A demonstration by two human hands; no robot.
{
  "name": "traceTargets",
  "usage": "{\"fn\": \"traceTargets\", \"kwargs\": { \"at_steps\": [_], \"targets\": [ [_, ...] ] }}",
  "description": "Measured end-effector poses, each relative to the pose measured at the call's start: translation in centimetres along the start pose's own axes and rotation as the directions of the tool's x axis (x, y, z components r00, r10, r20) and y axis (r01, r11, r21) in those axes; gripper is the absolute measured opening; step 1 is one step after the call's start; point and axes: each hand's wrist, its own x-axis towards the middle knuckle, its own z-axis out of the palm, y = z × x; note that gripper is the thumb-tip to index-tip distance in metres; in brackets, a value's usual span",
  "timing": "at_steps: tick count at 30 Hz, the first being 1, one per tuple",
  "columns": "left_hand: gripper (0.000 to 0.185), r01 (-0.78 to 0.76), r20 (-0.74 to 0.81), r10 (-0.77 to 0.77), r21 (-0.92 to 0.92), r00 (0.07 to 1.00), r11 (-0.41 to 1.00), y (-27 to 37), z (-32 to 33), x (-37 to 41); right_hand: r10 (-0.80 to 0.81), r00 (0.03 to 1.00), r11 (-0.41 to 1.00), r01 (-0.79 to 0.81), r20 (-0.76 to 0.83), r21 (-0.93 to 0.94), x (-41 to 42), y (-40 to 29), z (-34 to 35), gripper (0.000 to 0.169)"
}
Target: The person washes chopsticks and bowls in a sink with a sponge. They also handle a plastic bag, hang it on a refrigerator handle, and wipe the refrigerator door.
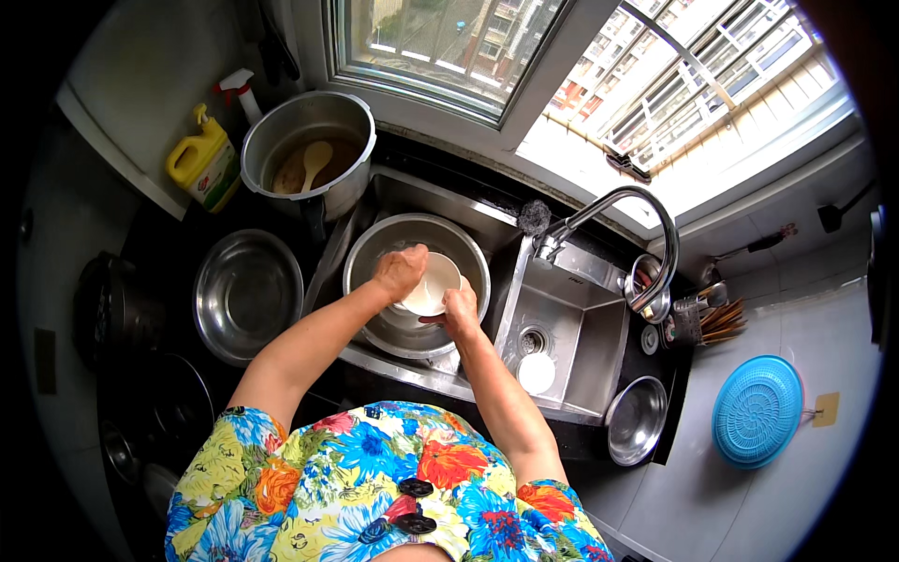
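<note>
A white bowl (437,282) is tilted over a large stainless steel basin (365,242) set in the left compartment of the sink. My right hand (460,309) grips the bowl by its right rim. Curled against the bowl's upper left edge is my left hand (402,272); its fingertips are hidden, so whether it grips the rim or holds something small cannot be told. Inside the basin, below the bowl, the contents are partly covered by my hands and forearms.
The right sink compartment (590,344) holds a white round object (536,372) near its drain, under a curved faucet (667,218). A large pot (351,190) with a rice paddle (317,160), a metal basin (248,298) and a yellow pump bottle (205,165) stand left. A steel bowl (637,421) stands right.
</note>
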Motion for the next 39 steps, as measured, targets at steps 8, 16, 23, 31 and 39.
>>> {"fn": "traceTargets", "kwargs": {
  "at_steps": [8, 16, 23, 31, 39],
  "targets": [
    [0.026, 0.616, 0.465, -0.428, -0.705, 0.775, 0.351, 3.0, -0.4, -3.8, -0.145, 0.984, 0.985, 0.153, -0.107, 0.077, 2.8, 3.1, -3.0, 0.041],
    [0.063, 0.327, -0.107, -0.569, -0.725, 0.816, 0.606, 6.0, -0.9, -2.0, -0.047, 0.952, 0.953, 0.133, -0.302, 0.272, 5.6, 5.3, 3.8, 0.033],
    [0.051, 0.505, 0.359, -0.428, -0.808, 0.83, 0.303, 1.2, -3.0, -1.5, -0.305, 0.95, 0.924, 0.314, 0.075, -0.218, 7.4, 2.3, -1.5, 0.026],
    [0.034, 0.571, 0.462, -0.745, -0.81, 0.481, -0.134, 3.5, 2.5, 0.0, -0.72, 0.676, 0.576, 0.458, -0.155, -0.677, 4.3, 0.8, 3.3, 0.052],
    [0.011, 0.107, -0.196, -0.155, -0.236, 0.968, 0.966, -0.1, 0.7, 1.5, -0.583, 0.78, 0.239, 0.432, 0.227, -0.87, 1.6, -2.2, 0.2, 0.048]
  ]
}}
